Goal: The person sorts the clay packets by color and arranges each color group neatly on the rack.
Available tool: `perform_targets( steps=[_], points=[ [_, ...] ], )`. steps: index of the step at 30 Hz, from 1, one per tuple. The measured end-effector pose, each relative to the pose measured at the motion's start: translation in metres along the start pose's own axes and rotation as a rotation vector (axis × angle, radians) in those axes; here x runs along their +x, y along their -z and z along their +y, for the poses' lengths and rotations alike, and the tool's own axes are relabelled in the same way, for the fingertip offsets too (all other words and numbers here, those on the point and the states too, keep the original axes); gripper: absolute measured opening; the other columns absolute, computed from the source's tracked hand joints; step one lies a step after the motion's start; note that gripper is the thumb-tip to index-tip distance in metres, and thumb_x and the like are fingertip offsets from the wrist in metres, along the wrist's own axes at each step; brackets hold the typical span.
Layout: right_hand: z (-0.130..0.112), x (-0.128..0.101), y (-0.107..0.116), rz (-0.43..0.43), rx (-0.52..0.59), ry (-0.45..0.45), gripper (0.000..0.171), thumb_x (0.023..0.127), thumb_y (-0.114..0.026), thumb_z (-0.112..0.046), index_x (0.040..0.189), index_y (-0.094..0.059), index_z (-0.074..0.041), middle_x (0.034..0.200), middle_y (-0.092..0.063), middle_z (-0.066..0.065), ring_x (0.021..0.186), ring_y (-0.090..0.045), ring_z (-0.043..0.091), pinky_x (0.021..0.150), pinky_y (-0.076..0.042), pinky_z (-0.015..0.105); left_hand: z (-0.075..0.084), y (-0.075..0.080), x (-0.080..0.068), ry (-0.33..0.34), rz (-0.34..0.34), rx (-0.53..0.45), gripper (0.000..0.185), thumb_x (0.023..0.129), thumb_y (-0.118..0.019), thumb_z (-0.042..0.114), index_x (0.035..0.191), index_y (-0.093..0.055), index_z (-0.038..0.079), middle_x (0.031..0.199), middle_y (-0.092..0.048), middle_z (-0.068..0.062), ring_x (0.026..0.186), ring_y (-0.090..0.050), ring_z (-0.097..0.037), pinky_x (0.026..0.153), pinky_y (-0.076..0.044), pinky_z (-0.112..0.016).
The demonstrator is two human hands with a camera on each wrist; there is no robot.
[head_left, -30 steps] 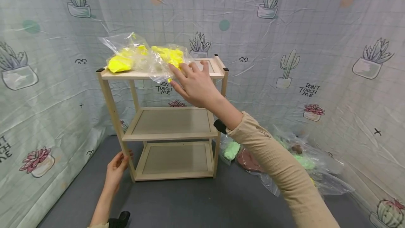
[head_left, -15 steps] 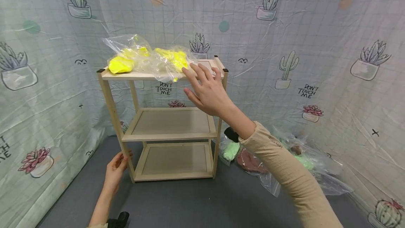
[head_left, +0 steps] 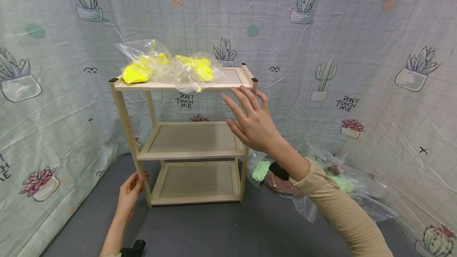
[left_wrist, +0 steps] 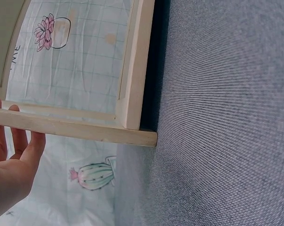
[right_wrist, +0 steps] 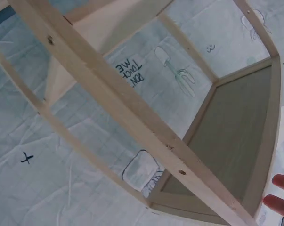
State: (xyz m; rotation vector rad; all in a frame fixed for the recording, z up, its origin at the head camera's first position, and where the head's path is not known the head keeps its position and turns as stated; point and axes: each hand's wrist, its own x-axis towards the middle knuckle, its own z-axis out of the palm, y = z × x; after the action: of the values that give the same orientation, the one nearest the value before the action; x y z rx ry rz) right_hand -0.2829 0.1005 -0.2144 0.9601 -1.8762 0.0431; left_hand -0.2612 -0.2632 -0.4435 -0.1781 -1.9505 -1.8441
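1. Hovering in front of the wooden shelf unit [head_left: 192, 142], below its top tier and near the front right post: the right hand [head_left: 255, 124], fingers spread wide and fairly straight, gripping nothing and touching nothing.
2. Showing only at the lower right edge of the right wrist view: two fingertips [right_wrist: 280, 200] of that hand, apart from the shelf frame [right_wrist: 132, 117].
3. Resting low on the front left leg of the shelf unit, close to the floor: the left hand [head_left: 131, 188], fingers loosely bent against the wood.
4. Lying behind that leg [left_wrist: 71, 126] in the left wrist view: the fingers [left_wrist: 14, 141] of the left hand [left_wrist: 12, 176], relaxed, touching rather than clamping.
5. Sitting on the top tier, over its left and middle parts: two clear plastic bags with bright yellow contents [head_left: 168, 68], side by side and touching, one corner hanging just over the front edge.
6. Lying on the grey floor [head_left: 221, 225] to the right of the shelf unit, partly hidden by the right forearm: further clear bags holding pale green and brown contents [head_left: 307, 177].
7. Hanging behind and on both sides: a pale sheet printed with cacti and succulents [head_left: 357, 50].
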Motion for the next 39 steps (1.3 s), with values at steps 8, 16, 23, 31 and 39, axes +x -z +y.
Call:
perform_targets(
  steps=[8, 16, 23, 31, 39],
  points=[
    [-0.004, -0.044, 0.001, -0.011, 0.026, 0.022, 0.049, 0.097, -0.020, -0.041, 0.129, -0.044, -0.012, 0.131, -0.043, 0.016, 0.122, -0.035, 0.034, 0.091, -0.024, 0.057, -0.002, 0.000, 0.002, -0.003, 0.002, -0.003, 0.035, 0.092, -0.046, 0.013, 0.119, -0.046, -0.009, 0.095, -0.061, 0.024, 0.090, -0.056, 0.010, 0.072, -0.043, -0.008],
    [-0.004, -0.099, -0.001, -0.035, 0.031, 0.036, 0.047, 0.097, -0.022, -0.041, 0.123, -0.050, -0.013, 0.125, -0.048, 0.015, 0.115, -0.040, 0.034, 0.087, -0.027, 0.055, -0.004, -0.002, 0.003, -0.003, 0.010, -0.019, 0.026, 0.091, -0.048, 0.015, 0.115, -0.055, 0.006, 0.095, -0.062, 0.023, 0.088, -0.057, 0.007, 0.071, -0.043, -0.009],
    [-0.002, -0.139, 0.004, -0.058, 0.060, 0.014, 0.045, 0.097, -0.024, -0.038, 0.120, -0.053, -0.012, 0.120, -0.051, 0.014, 0.111, -0.042, 0.033, 0.085, -0.027, 0.053, -0.003, 0.000, 0.005, -0.005, 0.012, -0.015, 0.036, 0.091, -0.047, 0.015, 0.119, -0.046, -0.009, 0.095, -0.062, 0.022, 0.089, -0.057, 0.007, 0.071, -0.043, -0.009],
    [0.001, -0.180, 0.005, -0.060, 0.067, -0.056, 0.043, 0.097, -0.027, -0.035, 0.114, -0.058, -0.010, 0.115, -0.054, 0.015, 0.107, -0.044, 0.033, 0.082, -0.027, 0.054, -0.003, 0.001, 0.007, -0.021, -0.005, -0.047, 0.030, 0.092, -0.047, 0.013, 0.116, -0.050, -0.004, 0.096, -0.062, 0.022, 0.089, -0.057, 0.009, 0.072, -0.044, -0.009],
    [0.005, -0.214, 0.008, -0.098, 0.075, -0.136, 0.046, 0.096, -0.027, -0.038, 0.112, -0.059, -0.010, 0.113, -0.055, 0.015, 0.108, -0.042, 0.034, 0.083, -0.026, 0.053, -0.002, 0.001, 0.005, 0.007, 0.011, -0.022, 0.032, 0.091, -0.048, 0.016, 0.117, -0.051, -0.003, 0.094, -0.062, 0.021, 0.090, -0.057, 0.009, 0.072, -0.044, -0.009]
  ],
)
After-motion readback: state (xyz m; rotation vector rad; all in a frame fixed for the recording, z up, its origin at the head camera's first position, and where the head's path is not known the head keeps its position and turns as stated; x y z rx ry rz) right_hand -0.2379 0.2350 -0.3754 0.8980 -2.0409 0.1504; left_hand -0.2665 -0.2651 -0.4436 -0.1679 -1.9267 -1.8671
